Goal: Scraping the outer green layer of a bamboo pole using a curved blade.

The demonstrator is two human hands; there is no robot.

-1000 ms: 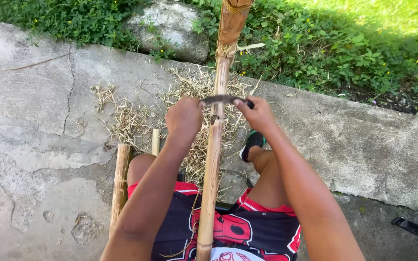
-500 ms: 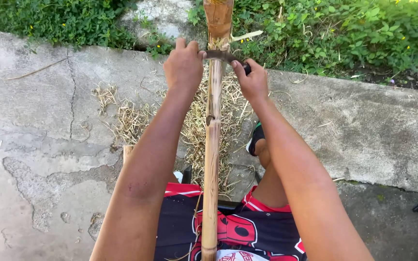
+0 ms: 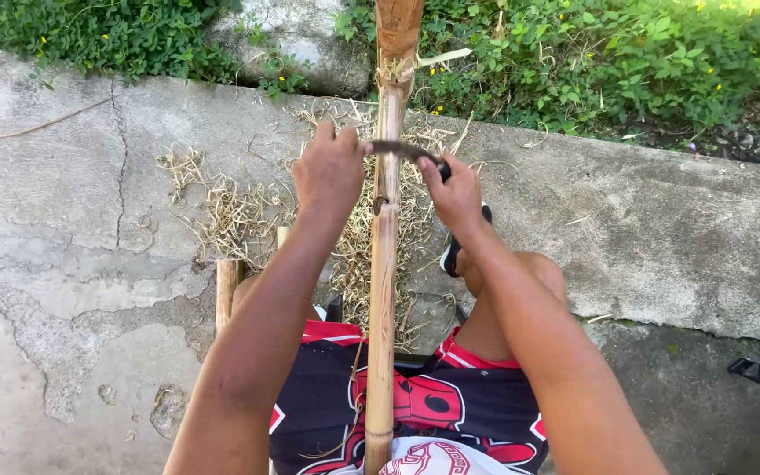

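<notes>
The left hand (image 3: 327,171) & right hand (image 3: 455,193) both grip a dark curved blade (image 3: 402,149), one at each end. Left fingers are closed tight round the blade's left end; right fingers are curled shut round the dark handle at its right end. The blade lies across a long wooden pole (image 3: 384,264), touching it between the two sets of fingers. The pole runs straight up & down the view, from the person's lap out past the fingers to a thicker brown end (image 3: 398,31) w/ bark on it. Below the fingers the pole looks pale & smooth. Under & around the fingers, thin dry shavings (image 3: 230,215) lie in a messy pile on the concrete ground (image 3: 63,264), mostly left of the left fingers & also just under the pole. A short wooden stick (image 3: 226,290) lies down-left of the left fingers, by the person's leg. Past the fingers, green plants (image 3: 609,62) & a grey rock (image 3: 301,40) line the far edge. The person wears red, black & white shorts (image 3: 433,405).
</notes>
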